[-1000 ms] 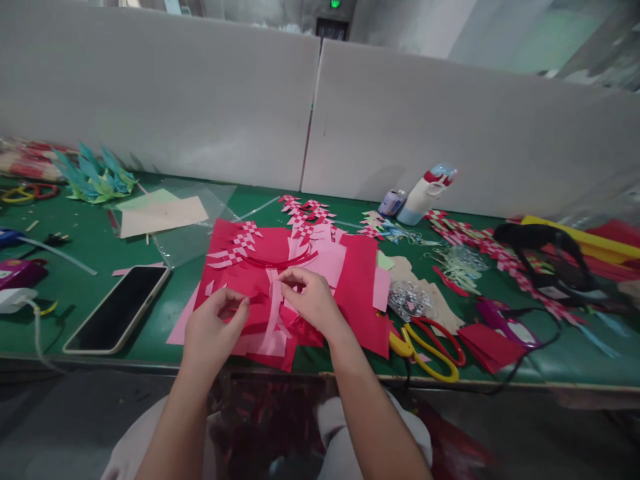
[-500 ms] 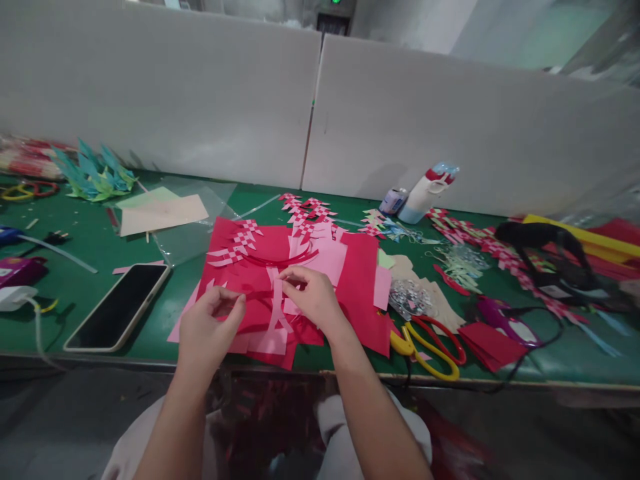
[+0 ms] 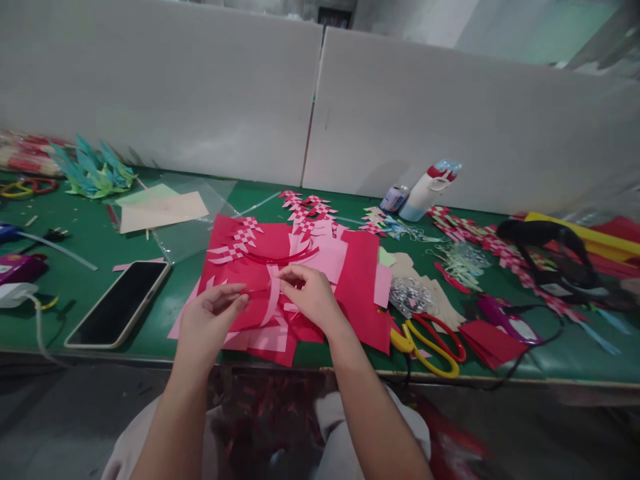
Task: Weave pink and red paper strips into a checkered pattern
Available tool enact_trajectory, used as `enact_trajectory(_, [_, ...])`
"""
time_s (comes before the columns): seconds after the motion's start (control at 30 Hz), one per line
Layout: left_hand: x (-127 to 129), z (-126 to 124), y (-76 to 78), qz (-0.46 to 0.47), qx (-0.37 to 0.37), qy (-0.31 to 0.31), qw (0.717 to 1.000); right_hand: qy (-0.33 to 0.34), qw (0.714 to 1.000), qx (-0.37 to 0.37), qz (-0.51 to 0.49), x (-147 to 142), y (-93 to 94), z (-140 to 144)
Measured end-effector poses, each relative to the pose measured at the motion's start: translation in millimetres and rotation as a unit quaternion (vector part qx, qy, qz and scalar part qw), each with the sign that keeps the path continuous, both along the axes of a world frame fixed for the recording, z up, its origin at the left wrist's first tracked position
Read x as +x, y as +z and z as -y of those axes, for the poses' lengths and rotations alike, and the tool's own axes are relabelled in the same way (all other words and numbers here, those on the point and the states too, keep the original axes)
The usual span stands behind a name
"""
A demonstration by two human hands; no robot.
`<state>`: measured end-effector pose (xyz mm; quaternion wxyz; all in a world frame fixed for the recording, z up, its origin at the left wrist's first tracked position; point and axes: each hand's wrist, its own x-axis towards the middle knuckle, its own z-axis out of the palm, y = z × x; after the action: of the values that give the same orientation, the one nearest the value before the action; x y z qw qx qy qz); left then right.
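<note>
While both forearms reach in from six o'clock, the two hands meet over a pile of red and pink paper sheets (image 3: pixel 357 280) at the middle of the green bench (image 3: pixel 90 250). The left hand (image 3: pixel 207 320) is palm-down with fingers curled, thumb and forefinger pinching one end of a thin red paper strip (image 3: pixel 257 291). The right hand (image 3: pixel 310 297), bent at the wrist, pinches the strip's other end together with a pale pink strip (image 3: pixel 273 297) that crosses it upright. Both strips are flat, narrow and matte, and lie just above the pile near its six o'clock edge.

Counted items: one woven red-and-pink checkered piece (image 3: pixel 237 243) at eleven o'clock of the hands, with further woven pieces (image 3: pixel 305 210) at twelve o'clock whose number cannot be told; one black smartphone (image 3: pixel 120 303), glossy and rectangular, at nine o'clock; one pair of scissors (image 3: pixel 425 343) with yellow and red loop handles at three o'clock; one white bottle (image 3: pixel 425 190) with a red-and-blue cap, tilted, at one o'clock, and one small blue item (image 3: pixel 395 198) touching its side; one cluster of teal and green folded paper spikes (image 3: pixel 95 173) at ten o'clock; one clear plastic sleeve (image 3: pixel 193 233) beneath cream sheets (image 3: pixel 160 210).
</note>
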<state>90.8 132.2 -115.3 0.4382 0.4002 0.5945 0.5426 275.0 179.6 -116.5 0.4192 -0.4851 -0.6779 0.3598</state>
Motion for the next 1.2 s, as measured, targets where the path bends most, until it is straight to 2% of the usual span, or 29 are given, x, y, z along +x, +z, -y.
enact_trajectory(0.37, [3.2, -1.1, 2.7, 0.005, 0.002, 0.031, 0.999, 0.043, 0.996, -0.040, -0.062, -0.4, 1.5, -0.2])
enact_trajectory(0.7, [10.4, -1.9, -8.3, 0.008, 0.034, 0.002, 0.999, 0.071, 0.994, -0.059, -0.058, -12.0, 1.5, 3.8])
enact_trajectory(1.07, [15.6, -0.9, -5.5, 0.022, 0.052, 0.018, 0.998, 0.092, 0.990, -0.073, -0.082, -15.3, 4.1, 8.9])
enact_trajectory(1.2, [16.5, -0.7, -5.9, -0.002, 0.049, 0.012, 0.999, 0.072, 0.989, -0.081, -0.097, -16.7, 2.6, 6.7])
